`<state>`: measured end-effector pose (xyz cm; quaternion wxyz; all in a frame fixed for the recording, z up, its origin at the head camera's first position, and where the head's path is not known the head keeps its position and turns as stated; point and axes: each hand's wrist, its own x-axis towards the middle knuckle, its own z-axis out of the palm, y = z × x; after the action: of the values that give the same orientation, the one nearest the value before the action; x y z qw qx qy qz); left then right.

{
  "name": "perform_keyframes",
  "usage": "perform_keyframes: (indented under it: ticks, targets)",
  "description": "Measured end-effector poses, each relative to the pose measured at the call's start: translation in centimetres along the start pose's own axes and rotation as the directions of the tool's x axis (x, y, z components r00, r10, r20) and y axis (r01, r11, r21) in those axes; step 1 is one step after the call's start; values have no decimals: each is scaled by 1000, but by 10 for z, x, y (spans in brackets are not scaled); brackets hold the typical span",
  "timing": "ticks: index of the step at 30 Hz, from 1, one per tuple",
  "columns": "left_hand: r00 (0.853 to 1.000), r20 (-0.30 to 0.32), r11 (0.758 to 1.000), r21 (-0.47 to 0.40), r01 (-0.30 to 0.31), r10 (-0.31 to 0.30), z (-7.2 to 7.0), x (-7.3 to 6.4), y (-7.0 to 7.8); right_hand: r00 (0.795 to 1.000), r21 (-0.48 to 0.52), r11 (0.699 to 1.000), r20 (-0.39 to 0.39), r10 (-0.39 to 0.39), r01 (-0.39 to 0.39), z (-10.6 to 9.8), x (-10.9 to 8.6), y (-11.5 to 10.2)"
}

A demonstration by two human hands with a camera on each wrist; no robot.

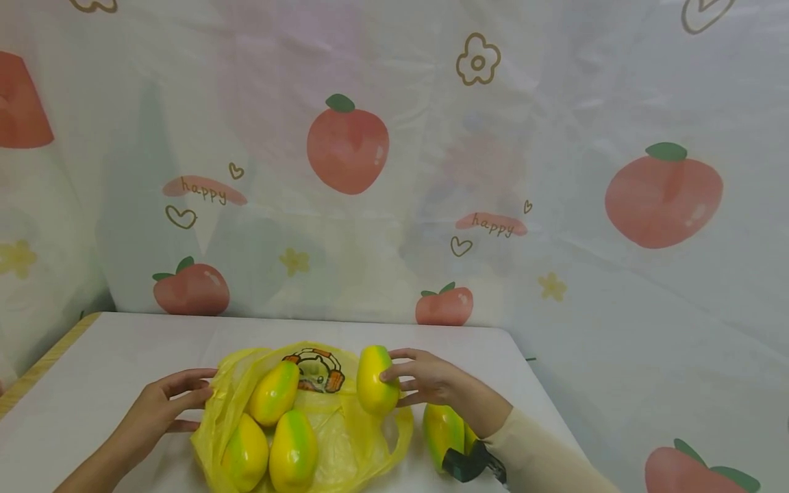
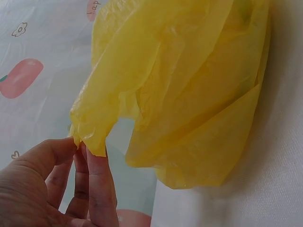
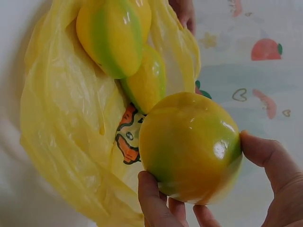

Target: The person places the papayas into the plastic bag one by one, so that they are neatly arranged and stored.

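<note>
A yellow plastic bag (image 1: 345, 445) with a cartoon print lies spread on the table, its mouth open. My left hand (image 1: 161, 405) pinches its left edge between thumb and fingers, plainest in the left wrist view (image 2: 80, 184). Inside the bag sit three glossy papayas (image 1: 293, 450), yellow with green streaks. In my right hand (image 1: 425, 376) I hold another papaya (image 1: 376, 381) over the bag's right side, apart from the others. The right wrist view shows thumb and fingertips gripping this papaya (image 3: 191, 149) from its sides.
More papayas (image 1: 442, 433) lie on the table to the right of the bag, partly hidden by my right forearm and a black wrist mount (image 1: 465, 465). The white tabletop (image 1: 148, 342) ends at a patterned curtain (image 1: 394, 274) behind.
</note>
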<state>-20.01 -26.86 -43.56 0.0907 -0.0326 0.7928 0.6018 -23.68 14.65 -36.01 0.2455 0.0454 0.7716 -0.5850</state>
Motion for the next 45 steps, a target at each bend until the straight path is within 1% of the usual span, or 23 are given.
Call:
perform_keyframes:
  ticks: [7,9,16,22,29,36,45]
  targets:
    - [1000,2,1000,-3,-5,5,-1,2,1,1000,13,1000,11,-6,6,11,6,-3]
    - [1000,-1,1000,-4,-7,7,-1,2,0,1000,26,1000,16,-7,7,13,9,-3]
    - [1000,4,1000,-17,14,-14,4,1,-7,999,78,997,29,21,-23,23,12,2]
    - [1000,1,1000,-12,-27,27,3,3,-1,1000,42,999,6,20,-20,33,20,-3]
    - [1000,4,1000,-8,-16,16,1,4,-1,1000,10,1000,5,23,-23,49,27,-6]
    - [1000,-13,1000,5,-14,14,0,6,-1,999,-14,999,1,37,-37,60,39,-6]
    - [1000,-9,1000,4,-16,16,-1,9,-1,998,-14,999,-21,51,-52,72,50,-4]
